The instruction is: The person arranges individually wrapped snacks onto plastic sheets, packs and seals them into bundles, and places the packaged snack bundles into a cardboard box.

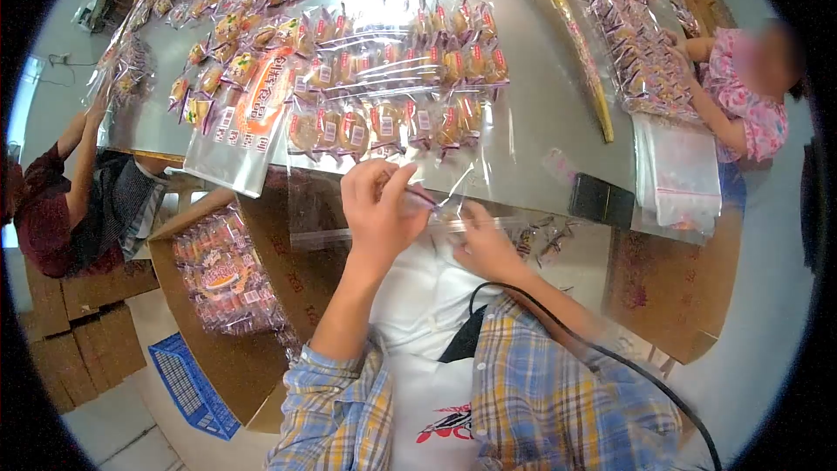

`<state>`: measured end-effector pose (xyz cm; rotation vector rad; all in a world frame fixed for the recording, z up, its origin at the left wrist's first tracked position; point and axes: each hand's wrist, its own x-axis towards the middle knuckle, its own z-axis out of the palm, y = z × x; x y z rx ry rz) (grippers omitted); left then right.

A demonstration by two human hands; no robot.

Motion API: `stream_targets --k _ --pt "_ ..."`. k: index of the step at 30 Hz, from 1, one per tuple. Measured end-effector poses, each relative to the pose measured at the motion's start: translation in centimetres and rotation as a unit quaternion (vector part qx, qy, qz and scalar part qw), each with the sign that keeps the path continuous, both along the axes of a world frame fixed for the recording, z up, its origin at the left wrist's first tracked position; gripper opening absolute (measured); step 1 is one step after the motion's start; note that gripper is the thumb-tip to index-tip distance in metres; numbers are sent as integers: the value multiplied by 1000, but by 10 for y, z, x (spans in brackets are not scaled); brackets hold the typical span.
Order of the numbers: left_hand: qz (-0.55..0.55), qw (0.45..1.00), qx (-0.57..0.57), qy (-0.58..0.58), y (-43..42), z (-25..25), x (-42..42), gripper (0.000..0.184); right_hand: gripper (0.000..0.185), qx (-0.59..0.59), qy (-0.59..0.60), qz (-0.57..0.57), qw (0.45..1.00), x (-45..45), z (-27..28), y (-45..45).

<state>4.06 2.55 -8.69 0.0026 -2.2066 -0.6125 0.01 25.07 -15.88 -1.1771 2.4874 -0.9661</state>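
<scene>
A large clear bag (388, 78) lies on the metal table with rows of small wrapped cakes inside, its open end toward me. At that end my left hand (379, 202) pinches a small purple-edged packet, mostly hidden by the fingers. My right hand (481, 240) is closed on the bag's edge, just right of my left hand. Left of the filled bag lies a stack of flat printed bags (235, 153), with loose wrapped cakes (214, 78) above it.
A cardboard box (318, 296) holding a filled bag stands below left, near a blue crate (187, 384). At right are a black phone (602, 201), clear bags (676, 174) and a yellow strip (571, 44). Co-workers stand at both sides.
</scene>
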Motion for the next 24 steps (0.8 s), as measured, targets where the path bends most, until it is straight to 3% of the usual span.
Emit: stream_targets --k 3,5,9,12,13,16,18,20,21,24 --pt "40 995 84 -29 6 -9 17 46 55 13 -88 21 996 3 3 63" --pt "106 990 78 -42 13 -5 26 30 57 -42 -56 -5 998 4 20 97" --pt "20 947 318 -38 19 0 20 20 63 -133 -67 -150 977 6 24 131" --pt "-19 926 371 -71 22 -5 18 17 69 -284 -77 -182 938 6 32 113" --pt "-60 882 460 -89 22 -19 21 21 75 -292 -70 -133 944 3 48 101" --pt "-132 771 594 -187 24 0 26 21 75 -206 105 -35 972 -6 89 61" --pt "-111 737 602 -287 33 20 23 26 77 -233 85 -17 968 -12 88 37" --pt "-194 842 452 -222 38 6 25 27 79 -237 88 -38 967 -14 85 20" --pt "-195 842 458 -207 42 7 26 28 80 -254 54 -57 964 -11 82 12" --pt "-143 759 586 -245 45 3 27 33 80 -271 130 -5 954 -17 80 2"
